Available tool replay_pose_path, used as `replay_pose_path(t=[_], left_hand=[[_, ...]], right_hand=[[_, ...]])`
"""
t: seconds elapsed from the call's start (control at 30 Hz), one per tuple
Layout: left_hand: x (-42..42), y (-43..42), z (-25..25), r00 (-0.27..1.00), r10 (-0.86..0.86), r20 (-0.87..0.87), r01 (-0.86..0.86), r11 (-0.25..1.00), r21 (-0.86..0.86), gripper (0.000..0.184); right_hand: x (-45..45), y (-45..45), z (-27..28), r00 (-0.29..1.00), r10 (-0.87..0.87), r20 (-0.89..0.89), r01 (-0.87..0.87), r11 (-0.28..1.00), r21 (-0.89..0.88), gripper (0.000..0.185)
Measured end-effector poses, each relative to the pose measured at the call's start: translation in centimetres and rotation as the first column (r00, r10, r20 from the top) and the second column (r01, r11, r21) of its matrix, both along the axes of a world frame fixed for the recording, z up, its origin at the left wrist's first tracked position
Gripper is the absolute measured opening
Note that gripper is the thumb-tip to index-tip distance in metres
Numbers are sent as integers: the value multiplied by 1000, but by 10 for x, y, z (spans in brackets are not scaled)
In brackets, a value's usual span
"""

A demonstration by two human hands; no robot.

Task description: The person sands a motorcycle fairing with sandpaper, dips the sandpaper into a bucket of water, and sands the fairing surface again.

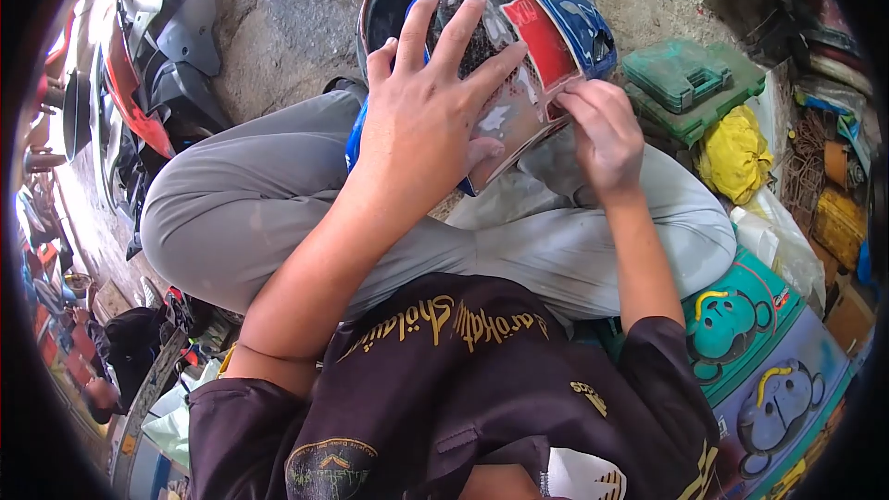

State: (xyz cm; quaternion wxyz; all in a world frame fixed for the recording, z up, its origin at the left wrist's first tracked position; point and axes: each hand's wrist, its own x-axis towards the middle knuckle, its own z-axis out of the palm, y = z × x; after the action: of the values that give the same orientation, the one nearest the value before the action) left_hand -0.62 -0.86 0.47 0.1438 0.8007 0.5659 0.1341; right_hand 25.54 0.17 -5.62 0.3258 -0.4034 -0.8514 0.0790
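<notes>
A curved red, blue and silver shell (pixel 542 42) with worn, scraped patches rests over my lap and against a round black basin (pixel 378 14). My left hand (pixel 431 97) lies spread across the shell's left part, palm down. At its right edge, my right hand (pixel 602 130) pinches the lower corner of a red strip with thumb and fingers together. The strip's corner is partly hidden by the fingertips.
Green plastic cases (pixel 681 79) and a yellow crumpled bag (pixel 736 153) lie to the right. Printed boxes (pixel 741 315) stand lower right. Motorcycle fairings (pixel 134 83) lean at the left. A person (pixel 100 393) is at the lower-left edge.
</notes>
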Motion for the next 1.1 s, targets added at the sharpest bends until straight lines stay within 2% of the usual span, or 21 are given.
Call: replay_pose_path(t=[0.03, 0.07, 0.23, 0.33, 0.4, 0.57, 0.67, 0.73, 0.9, 1.0, 1.07, 1.1], left_hand=[[-1, 0, 0, 1000, -3, -5, 3, 1000, -3, 100], [-1, 0, 0, 1000, -1, -5, 1, 1000, 2, 100], [-1, -1, -2, 1000, -6, -4, 6, 1000, 15, 100], [-1, -2, -3, 1000, -14, 14, 13, 999, 52, 97], [0, 0, -3, 1000, -18, 6, 17, 998, 58, 97], [-1, -1, -3, 1000, -23, 0, 23, 998, 62, 98], [0, -3, -4, 1000, -16, -6, 17, 998, 53, 98], [0, -2, -5, 1000, -17, -2, 18, 998, 64, 97], [0, -3, -5, 1000, -14, -7, 14, 998, 59, 97], [-1, -3, -4, 1000, -21, -3, 22, 999, 50, 97], [-1, -1, -4, 1000, -16, 1, 16, 999, 50, 97], [0, -2, -4, 1000, -13, 2, 13, 999, 46, 97]], right_hand=[[11, 4, -10, 999, -37, 24, 37, 999, -12, 34], [23, 8, -18, 996, -85, 38, 87, 995, -50, 35], [17, 7, -2, 998, 47, 39, -45, 998, -44, 33], [23, 20, -4, 998, -43, 55, 47, 996, -77, 34], [10, 8, 3, 994, 91, 61, -90, 996, -14, 35], [27, 19, -8, 998, -8, 69, 11, 999, -37, 32], [13, 7, 0, 995, 78, 56, -78, 997, 2, 29], [29, 21, -8, 997, -49, 66, 54, 995, -86, 30], [14, 8, 2, 995, 63, 83, -64, 998, 0, 29], [30, 21, -5, 994, 2, 107, 7, 996, -83, 32], [3, 9, 17, 983, 167, 82, -163, 985, -54, 29], [8, 13, 18, 976, 196, 97, -193, 981, -35, 29]])
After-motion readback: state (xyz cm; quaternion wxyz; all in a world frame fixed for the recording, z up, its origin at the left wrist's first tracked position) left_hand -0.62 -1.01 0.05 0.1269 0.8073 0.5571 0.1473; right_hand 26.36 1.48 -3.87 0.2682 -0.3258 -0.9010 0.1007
